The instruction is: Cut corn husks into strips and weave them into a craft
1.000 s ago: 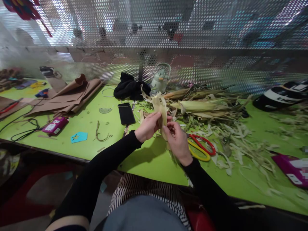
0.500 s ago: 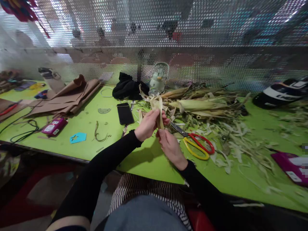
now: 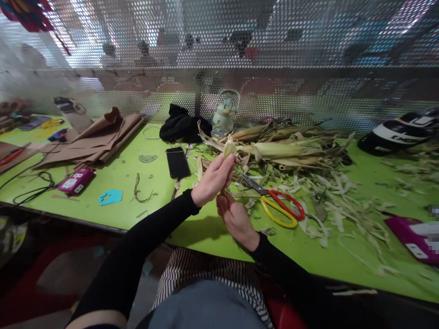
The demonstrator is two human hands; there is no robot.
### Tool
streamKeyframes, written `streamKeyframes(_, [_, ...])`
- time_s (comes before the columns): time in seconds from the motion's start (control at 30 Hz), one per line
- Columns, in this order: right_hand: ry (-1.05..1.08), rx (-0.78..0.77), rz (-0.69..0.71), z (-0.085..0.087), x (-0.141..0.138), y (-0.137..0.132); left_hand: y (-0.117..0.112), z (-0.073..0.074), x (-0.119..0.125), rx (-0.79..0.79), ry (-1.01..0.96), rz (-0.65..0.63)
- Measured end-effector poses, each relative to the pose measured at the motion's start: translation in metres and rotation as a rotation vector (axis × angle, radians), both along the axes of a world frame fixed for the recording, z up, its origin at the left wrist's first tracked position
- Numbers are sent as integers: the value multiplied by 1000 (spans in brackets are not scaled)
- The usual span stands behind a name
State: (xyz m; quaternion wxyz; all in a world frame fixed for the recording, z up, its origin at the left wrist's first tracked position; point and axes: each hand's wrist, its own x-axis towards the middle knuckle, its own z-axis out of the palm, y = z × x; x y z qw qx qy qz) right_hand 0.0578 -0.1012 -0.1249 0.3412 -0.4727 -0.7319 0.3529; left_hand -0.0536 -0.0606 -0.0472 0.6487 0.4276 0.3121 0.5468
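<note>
A pale strip of corn husk (image 3: 229, 147) stands up between my two hands over the near part of the green table (image 3: 202, 233). My left hand (image 3: 214, 178) is wrapped round its upper part, and the husk's light end pokes out above the fingers. Just below, my right hand (image 3: 236, 217) pinches the lower end between thumb and fingers. Scissors (image 3: 270, 196) with one red and one yellow handle lie to the right of my hands, their blades pointing up and left. A pile of corn husks (image 3: 284, 148) lies behind them.
Husk scraps (image 3: 336, 205) litter the right side. A phone (image 3: 178, 162), black cloth (image 3: 185, 125) and a pale green bottle (image 3: 225, 112) lie beyond my left hand. Brown paper (image 3: 99, 137), a purple box (image 3: 76, 182) and a blue tag (image 3: 110, 197) are further left. A perforated screen (image 3: 291, 82) stands behind.
My left hand has closed round the husk, so less of the strip shows above it. My right hand has shifted slightly down and left, still pinching the lower end.
</note>
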Motion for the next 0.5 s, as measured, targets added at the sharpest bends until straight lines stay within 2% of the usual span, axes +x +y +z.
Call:
streamKeyframes(0.17, [-119, 34, -11, -3, -5, -2, -1, 0, 2, -12, 29, -23])
streamKeyframes(0.27, [-210, 44, 14, 9, 3, -2, 0, 3, -3, -14, 48, -23])
streamKeyframes(0.33, [-268, 55, 34, 24, 26, 2, 2, 5, -9, 4, 53, -13])
streamKeyframes(0.4, [-334, 82, -17, 37, 65, 10, 6, 5, -17, 23, 48, -1])
streamKeyframes(0.5, [-714, 156, -178, 43, 131, 25, 11, -2, -25, -3, 58, -37])
